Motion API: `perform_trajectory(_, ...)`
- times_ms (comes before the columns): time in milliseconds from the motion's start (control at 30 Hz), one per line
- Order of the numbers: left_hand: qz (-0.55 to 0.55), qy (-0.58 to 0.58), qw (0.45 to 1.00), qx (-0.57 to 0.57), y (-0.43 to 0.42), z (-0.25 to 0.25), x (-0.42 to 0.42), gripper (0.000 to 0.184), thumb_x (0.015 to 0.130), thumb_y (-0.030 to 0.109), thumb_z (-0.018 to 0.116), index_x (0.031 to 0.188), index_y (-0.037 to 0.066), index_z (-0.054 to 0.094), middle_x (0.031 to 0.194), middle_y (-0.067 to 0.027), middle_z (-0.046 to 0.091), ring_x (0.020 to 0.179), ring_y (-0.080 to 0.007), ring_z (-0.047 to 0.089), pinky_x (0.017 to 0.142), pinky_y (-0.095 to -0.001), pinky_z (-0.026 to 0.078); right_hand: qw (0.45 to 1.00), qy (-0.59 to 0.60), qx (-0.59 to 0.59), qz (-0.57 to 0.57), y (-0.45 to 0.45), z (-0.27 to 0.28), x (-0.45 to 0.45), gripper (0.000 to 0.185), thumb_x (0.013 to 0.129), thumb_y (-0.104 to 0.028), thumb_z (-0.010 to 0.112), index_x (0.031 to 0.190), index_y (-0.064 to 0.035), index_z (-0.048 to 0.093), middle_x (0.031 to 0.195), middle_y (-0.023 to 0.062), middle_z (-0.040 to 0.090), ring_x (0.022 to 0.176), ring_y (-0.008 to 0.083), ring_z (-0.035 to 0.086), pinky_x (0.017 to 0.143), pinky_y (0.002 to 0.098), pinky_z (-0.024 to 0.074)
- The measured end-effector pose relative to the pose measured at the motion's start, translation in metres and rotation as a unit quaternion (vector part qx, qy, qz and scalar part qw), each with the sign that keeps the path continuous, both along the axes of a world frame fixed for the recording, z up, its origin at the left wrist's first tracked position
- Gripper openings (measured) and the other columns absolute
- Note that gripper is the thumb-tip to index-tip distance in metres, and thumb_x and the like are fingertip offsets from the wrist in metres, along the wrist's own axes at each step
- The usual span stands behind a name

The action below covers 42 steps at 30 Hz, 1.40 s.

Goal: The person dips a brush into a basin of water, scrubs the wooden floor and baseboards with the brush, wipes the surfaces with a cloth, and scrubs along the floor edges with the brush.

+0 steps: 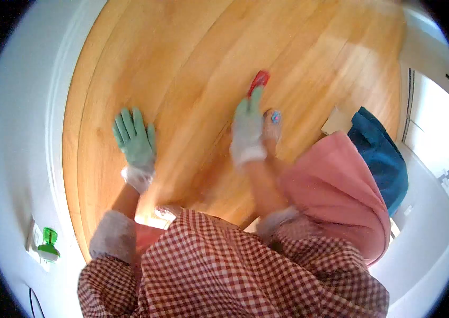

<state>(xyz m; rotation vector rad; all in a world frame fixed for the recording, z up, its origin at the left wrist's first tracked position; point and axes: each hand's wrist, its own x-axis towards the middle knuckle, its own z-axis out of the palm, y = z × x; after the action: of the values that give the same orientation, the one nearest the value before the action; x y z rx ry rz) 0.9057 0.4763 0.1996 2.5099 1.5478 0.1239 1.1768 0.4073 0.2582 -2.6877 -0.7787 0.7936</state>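
Observation:
My left hand, in a pale green glove with a whitish cuff, rests on the wooden floor. Its fingers point forward and it holds nothing. Farther right is my right hand, gloved the same way and smeared by motion. At its fingertips is a small, elongated red object, glossy-looking, too blurred to name. The fingers seem closed on its near end. Right beside this hand is a foot in a slipper or sock with a blue ornament.
Along the left runs a white wall with a skirting board. A green plug-in device sits in its socket. Pink cloth covers my knee, with dark teal cloth beside it. A beige box-like piece stands behind them.

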Motion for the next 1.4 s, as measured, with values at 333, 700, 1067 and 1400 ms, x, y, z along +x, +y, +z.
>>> perform_trajectory(333,-0.009,-0.025,0.999,-0.032,-0.019,0.010,0.001,0.060,0.100,0.035,0.059,0.151,0.005,0.047,0.160,-0.0227,0.037,0.149,-0.0448,0.030,0.124,-0.0576,0.020,0.995,0.099,0.015,-0.012,-0.115,0.003,-0.092,0.064,0.106,-0.022,0.046,0.165,-0.0153,0.020,0.074,0.0286,0.060,0.059,0.0371,0.059,0.057,0.0494,0.0455)
perform_trajectory(700,0.063,0.018,0.998,0.010,0.049,0.009,-0.022,0.057,0.105,0.035,0.050,0.154,0.006,0.043,0.161,-0.0231,0.036,0.150,-0.0462,0.027,0.124,-0.0568,0.019,1.000,-0.006,-0.007,-0.014,-0.068,-0.001,-0.087,0.058,0.104,-0.022,0.050,0.160,-0.0142,0.036,0.098,0.0263,0.067,0.076,0.0402,0.066,0.071,0.0472,0.0537)
perform_trajectory(1067,0.091,0.009,0.996,0.018,0.044,0.001,-0.015,0.058,0.106,0.038,0.043,0.155,0.006,0.041,0.162,-0.0251,0.034,0.150,-0.0464,0.026,0.124,-0.0573,0.017,0.978,0.091,0.011,-0.190,-0.017,0.032,-0.043,0.061,0.103,-0.022,0.053,0.161,-0.0146,0.033,0.083,0.0188,0.063,0.071,0.0291,0.063,0.063,0.0434,0.0498)
perform_trajectory(1400,0.105,0.023,0.994,0.012,0.044,-0.001,-0.017,0.061,0.108,0.044,0.040,0.157,0.006,0.039,0.163,-0.0235,0.034,0.151,-0.0455,0.027,0.126,-0.0555,0.016,0.976,0.033,-0.204,0.068,-0.071,0.030,-0.069,0.069,0.103,-0.020,0.050,0.162,-0.0072,0.019,0.088,0.0231,0.069,0.072,0.0389,0.067,0.064,0.0555,0.0507)
